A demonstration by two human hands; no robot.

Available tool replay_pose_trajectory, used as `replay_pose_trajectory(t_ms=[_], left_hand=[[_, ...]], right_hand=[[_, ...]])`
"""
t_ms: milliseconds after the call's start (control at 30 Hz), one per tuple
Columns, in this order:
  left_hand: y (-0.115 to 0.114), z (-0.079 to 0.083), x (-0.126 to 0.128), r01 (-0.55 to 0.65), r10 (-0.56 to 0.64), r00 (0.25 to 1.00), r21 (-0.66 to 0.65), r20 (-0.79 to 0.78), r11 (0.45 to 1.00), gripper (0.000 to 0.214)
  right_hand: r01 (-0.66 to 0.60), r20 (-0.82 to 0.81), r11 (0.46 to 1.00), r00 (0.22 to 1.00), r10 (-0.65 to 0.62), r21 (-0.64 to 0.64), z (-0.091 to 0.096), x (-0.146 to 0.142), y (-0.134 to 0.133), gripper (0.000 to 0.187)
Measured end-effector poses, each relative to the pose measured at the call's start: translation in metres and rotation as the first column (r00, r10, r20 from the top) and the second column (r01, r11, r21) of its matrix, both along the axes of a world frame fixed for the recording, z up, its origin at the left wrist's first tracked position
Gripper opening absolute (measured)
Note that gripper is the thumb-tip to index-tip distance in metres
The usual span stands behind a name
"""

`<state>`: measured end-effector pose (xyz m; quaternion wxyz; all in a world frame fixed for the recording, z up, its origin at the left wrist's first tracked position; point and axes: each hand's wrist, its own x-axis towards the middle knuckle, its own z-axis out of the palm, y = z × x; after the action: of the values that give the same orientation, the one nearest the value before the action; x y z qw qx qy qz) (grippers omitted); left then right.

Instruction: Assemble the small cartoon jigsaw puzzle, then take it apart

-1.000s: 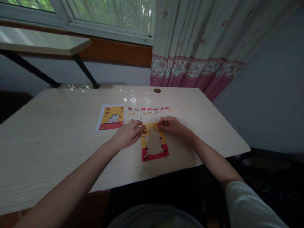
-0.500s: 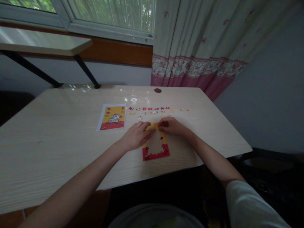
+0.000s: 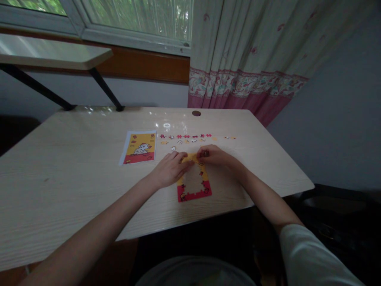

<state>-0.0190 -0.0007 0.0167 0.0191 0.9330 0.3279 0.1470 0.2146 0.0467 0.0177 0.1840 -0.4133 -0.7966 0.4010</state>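
A jigsaw puzzle border (image 3: 195, 196), yellow above and red below with an open middle, lies near the table's front edge. My left hand (image 3: 168, 169) grips its upper left part, the thumb inside the border and the fingers at the top edge. At the top right corner, my right hand (image 3: 214, 155) has thumb and forefinger pinched together against the yellow strip. Whatever sits between those fingertips is too small to make out. Loose puzzle pieces (image 3: 186, 136) lie in rows beyond my hands, red ones at the back, white and yellow ones nearer.
A printed picture (image 3: 139, 147) of a white duck on yellow and red lies left of the pieces. The pale wooden table (image 3: 74, 171) has a round cable hole (image 3: 196, 113) at the back. A raised shelf (image 3: 53, 51) stands back left; a curtain (image 3: 238, 59) hangs behind.
The view has shifted slightly. Both hands keep nearly the same places on the puzzle border, the right fingertips only a little changed at its top corner.
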Motion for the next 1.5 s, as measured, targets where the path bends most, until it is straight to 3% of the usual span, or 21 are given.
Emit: replay_pose_trajectory(t_ms=[200,533,733,1000,1100,1167,1267,1367,1500], left_hand=[[-0.002,0.004,0.001,-0.013,0.014,0.998,0.03,-0.065,0.999,0.032],[-0.006,0.006,0.001,-0.013,0.021,0.994,0.075,-0.109,0.997,0.032],[-0.007,0.006,0.001,-0.006,0.015,0.994,0.076,-0.11,0.997,0.033],[-0.008,0.007,0.002,-0.024,0.036,0.992,0.098,-0.125,0.995,0.034],[-0.008,0.007,-0.002,-0.006,0.015,0.994,0.084,-0.108,0.996,0.037],[-0.006,0.007,-0.007,-0.015,0.021,0.995,0.065,-0.093,0.998,0.039],[0.0,0.009,-0.019,-0.08,0.084,0.995,0.057,-0.058,0.995,0.039],[0.006,0.009,-0.03,-0.134,0.136,0.99,0.064,-0.022,0.989,0.039],[0.011,0.008,-0.039,-0.158,0.159,0.987,0.075,-0.015,0.985,0.039]], right_hand=[[0.007,0.05,1.0,0.999,-0.007,0.014,0.005,-0.002,-0.002,0.01],[-0.038,0.082,0.975,0.996,0.021,0.217,0.002,0.0,-0.008,0.008],[-0.017,0.042,0.979,0.999,0.008,0.203,0.0,0.002,-0.009,0.012],[-0.008,0.105,0.967,0.994,-0.019,0.256,0.0,-0.001,-0.008,0.01],[0.094,0.136,0.931,0.979,-0.15,0.354,0.005,0.012,0.003,0.015],[0.193,0.173,0.87,0.938,-0.299,0.455,0.005,0.027,0.013,0.02],[0.238,0.267,0.804,0.86,-0.436,0.546,0.001,0.052,0.028,0.028],[0.237,0.33,0.797,0.817,-0.473,0.555,-0.005,0.068,0.036,0.032],[0.236,0.325,0.792,0.818,-0.475,0.562,-0.008,0.072,0.039,0.034]])
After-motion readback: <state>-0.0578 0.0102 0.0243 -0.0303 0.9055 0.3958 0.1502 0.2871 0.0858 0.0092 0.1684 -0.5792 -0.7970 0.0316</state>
